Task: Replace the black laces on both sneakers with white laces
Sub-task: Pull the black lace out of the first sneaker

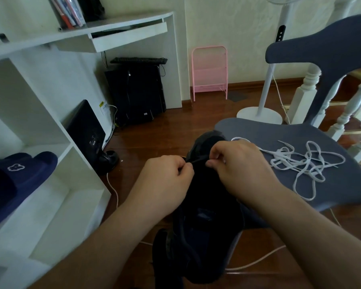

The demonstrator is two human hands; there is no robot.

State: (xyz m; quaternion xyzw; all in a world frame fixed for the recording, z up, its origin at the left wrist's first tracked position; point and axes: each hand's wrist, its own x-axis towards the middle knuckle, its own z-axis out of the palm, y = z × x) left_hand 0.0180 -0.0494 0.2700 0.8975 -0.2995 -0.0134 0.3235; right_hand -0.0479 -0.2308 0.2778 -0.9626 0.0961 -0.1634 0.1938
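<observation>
Hands meet over a black sneaker held low in front of the person, its toe pointing away toward the wooden floor. The left hand has its fingers curled in, thumb and forefinger pinching one end of a short stretch of black lace — the right hand pinches the other end the same way, so the lace runs taut between them just above the shoe's upper. Which eyelet it passes through cannot be told; the shoe is too dark. A second dark sneaker lies below, near the left forearm, partly hidden.

White laces lie in a loose tangle on the seat of a grey-blue chair just beside the right hand, one end trailing toward the shoe's toe. On the left stands a white shelf unit with a navy slipper in one compartment. Farther back are a black computer tower, a pink wire rack against the wall, and the round white base of a standing fan.
</observation>
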